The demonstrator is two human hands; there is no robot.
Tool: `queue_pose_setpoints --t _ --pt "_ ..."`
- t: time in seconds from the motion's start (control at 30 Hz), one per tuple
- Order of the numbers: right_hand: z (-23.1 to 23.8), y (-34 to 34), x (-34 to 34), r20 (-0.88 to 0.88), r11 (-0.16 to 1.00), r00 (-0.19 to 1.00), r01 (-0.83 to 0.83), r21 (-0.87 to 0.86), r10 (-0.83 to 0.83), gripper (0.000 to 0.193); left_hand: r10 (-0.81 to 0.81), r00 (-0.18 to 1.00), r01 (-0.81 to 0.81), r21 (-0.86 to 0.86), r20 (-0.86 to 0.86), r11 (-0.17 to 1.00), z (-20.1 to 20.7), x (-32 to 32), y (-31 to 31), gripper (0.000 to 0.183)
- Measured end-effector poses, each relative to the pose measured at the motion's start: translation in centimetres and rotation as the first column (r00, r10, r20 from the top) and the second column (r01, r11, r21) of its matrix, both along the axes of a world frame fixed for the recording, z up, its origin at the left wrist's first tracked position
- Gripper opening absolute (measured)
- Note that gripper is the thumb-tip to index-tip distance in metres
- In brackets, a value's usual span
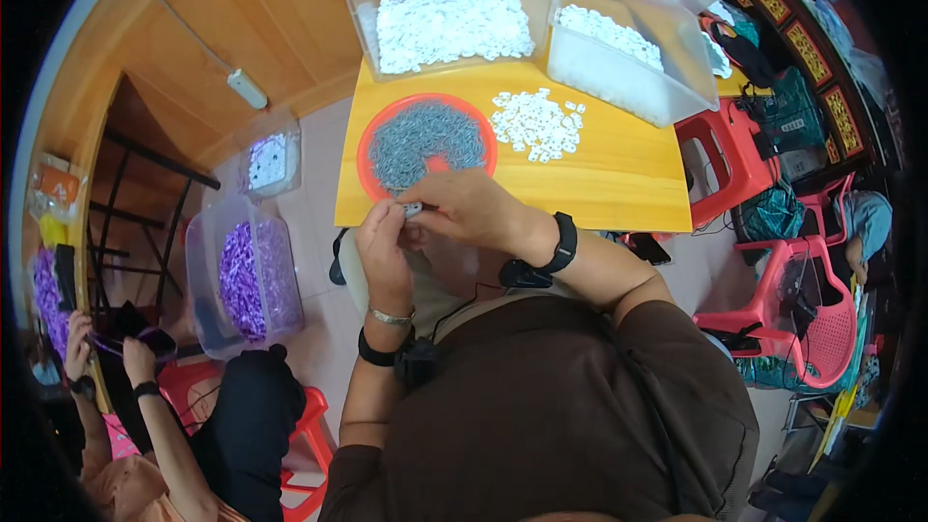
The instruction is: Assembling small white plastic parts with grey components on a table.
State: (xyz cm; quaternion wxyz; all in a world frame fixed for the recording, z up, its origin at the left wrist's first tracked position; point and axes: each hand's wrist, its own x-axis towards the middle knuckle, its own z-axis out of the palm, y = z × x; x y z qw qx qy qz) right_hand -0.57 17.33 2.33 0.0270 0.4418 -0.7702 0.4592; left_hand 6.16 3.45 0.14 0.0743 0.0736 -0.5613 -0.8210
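Clock reference: held piece at centre, 12 o'clock straight ahead across the surface.

Position: small pale grey piece held up just short of the 6 o'clock rim of the red tray.

Fingers: left hand entering from 6 o'clock, fingertips closed on the piece; right hand entering from 4 o'clock, thumb and fingers pinched on the same piece. Cannot tell the exact contact points, partly hidden by the knuckles.

Handling (judged by look): treat as very light and stiff, probably hard plastic, with little give. Expect a smooth face and some risk of slipping from damp fingertips. Grip by the two outer edges, leaving the flat face uncovered; use thumb and forefinger only. Press lightly; avoid bending, in case of thin walls.

Surroundings: slim grey bits heaped in the tray at 12 o'clock, apparently metal; handle as rigid and possibly pointed, and lift singly by the middle. Loose white pieces spread at 2 o'clock, likely just as light; pick up by the rim, without scattering the neighbours.
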Motion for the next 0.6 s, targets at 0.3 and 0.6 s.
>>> queue_pose_setpoints --t 0.3,0.6 --pt "9.6 12.0 -9.7 -0.451 0.747 0.619 0.637 -0.190 -0.643 0.028 0.135 0.987 -0.135 0.013 -0.082 0.991 0.7 -0.3 -3.1 0.023" --pt "5.6 11.5 -10.5 -0.235 0.811 0.832 0.548 0.204 -0.502 0.021 0.100 0.994 -0.102 -0.034 -0.048 0.994 0.5 -0.5 -2.9 0.023"
